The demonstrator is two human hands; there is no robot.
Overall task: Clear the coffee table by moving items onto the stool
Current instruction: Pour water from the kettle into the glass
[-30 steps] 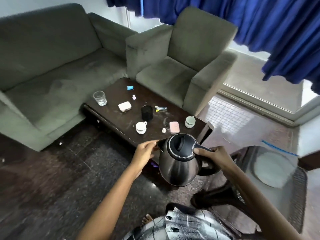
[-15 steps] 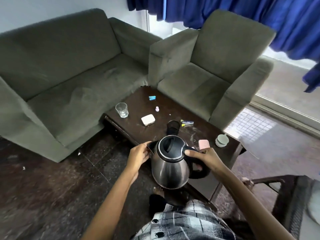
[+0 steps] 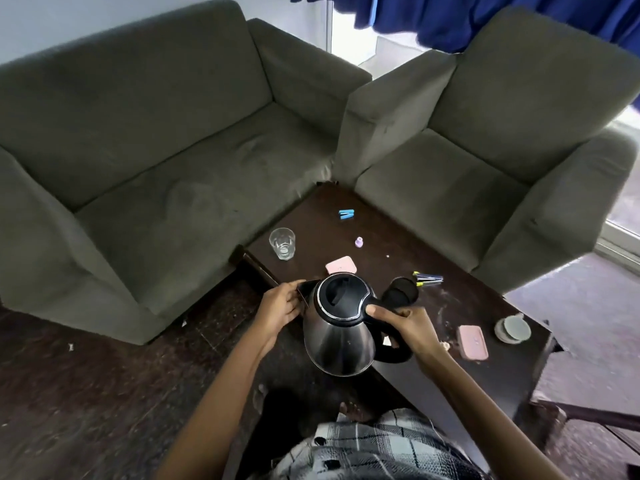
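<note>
A steel kettle (image 3: 341,344) with a black lid hangs over the near edge of the dark coffee table (image 3: 391,237). My right hand (image 3: 405,327) grips its black handle. My left hand (image 3: 278,306) holds the spout side. On the table lie a clear glass (image 3: 282,243), a pink case (image 3: 340,265), a black cup (image 3: 401,294), another pink case (image 3: 472,342), a grey-green cup on a saucer (image 3: 513,329), a blue clip (image 3: 346,214), a small lilac piece (image 3: 360,241) and pens (image 3: 427,278). Only a dark frame of the stool (image 3: 588,415) shows at the lower right edge.
A grey sofa (image 3: 145,140) stands along the left and an armchair (image 3: 485,150) at the back right, both tight against the table. Blue curtains (image 3: 450,19) hang above. Dark floor (image 3: 86,393) lies on the left.
The view has swung left and closer to the table, so the stool has slid almost out of frame. The kettle stays in both hands, now lower and over the table's near edge.
</note>
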